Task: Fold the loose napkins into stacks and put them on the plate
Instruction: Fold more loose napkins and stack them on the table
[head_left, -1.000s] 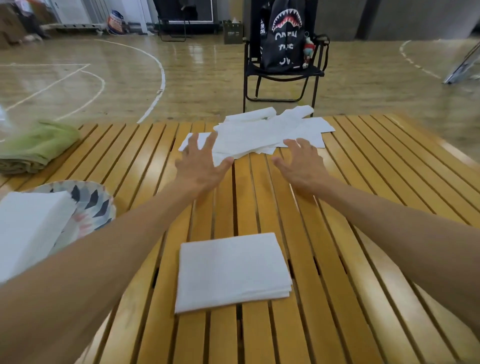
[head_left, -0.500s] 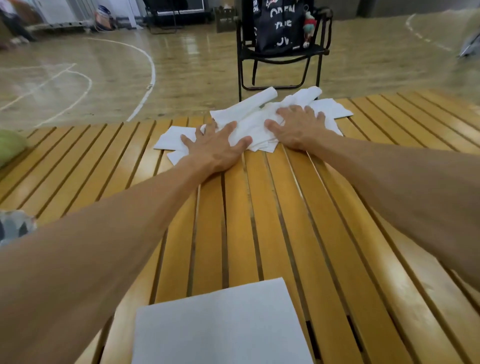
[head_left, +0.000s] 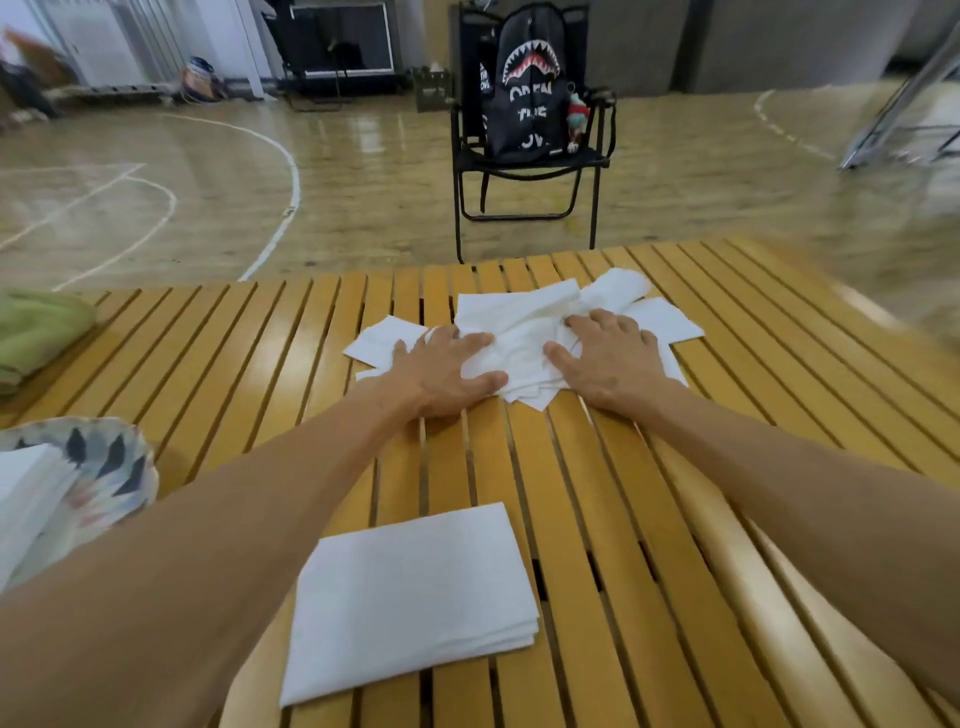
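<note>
Press flat with left hand and right hand on loose napkins; gather inward between palms; lift one clear.

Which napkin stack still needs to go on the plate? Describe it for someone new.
On the slatted table, look at the near edge between the two forearms. The folded stack lies there, flat and square-edged. Unlike the loose pile under both hands, it is neat; unlike the plate stack, it sits on bare slats.

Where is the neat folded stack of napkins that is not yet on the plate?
In the head view, the folded stack lies flat on the slatted table, near the person, between the forearms, right of the plate and nearer than the loose napkins.
</note>
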